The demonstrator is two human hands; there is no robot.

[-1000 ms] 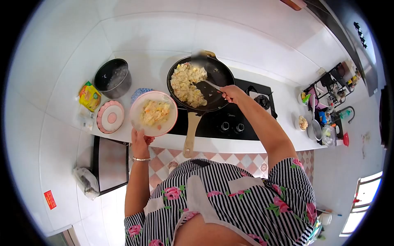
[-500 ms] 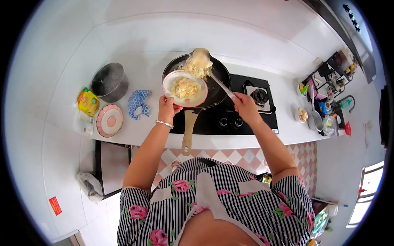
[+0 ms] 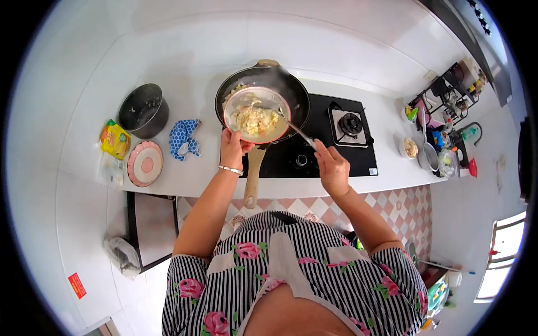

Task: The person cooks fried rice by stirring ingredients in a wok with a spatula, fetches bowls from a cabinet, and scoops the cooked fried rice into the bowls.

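My left hand [image 3: 233,148] grips the near edge of a red-rimmed white plate [image 3: 270,96] and holds it over the frying pan [image 3: 296,92]. A heap of pale yellow cooked food [image 3: 253,119], perhaps fried rice, lies on the plate. My right hand [image 3: 333,168] is closed around the handle of a metal spatula [image 3: 302,134], whose head is over the plate at the food and blurred. More food shows in the pan at its left side, partly covered by the plate. The pan handle [image 3: 254,178] points toward me, with neither hand on it.
Left on the counter are a dark pot [image 3: 147,112], a blue patterned cloth [image 3: 184,140], a pink-edged plate [image 3: 145,163] and a yellow packet [image 3: 115,140]. A second burner [image 3: 351,124] sits right of the pan. Farther right are a small bowl of food [image 3: 409,148] and a saucepan [image 3: 429,158].
The food-laden spatula head has come down from above the pan's far side onto the plate. The heap on the plate looks larger. My right hand has moved slightly down.
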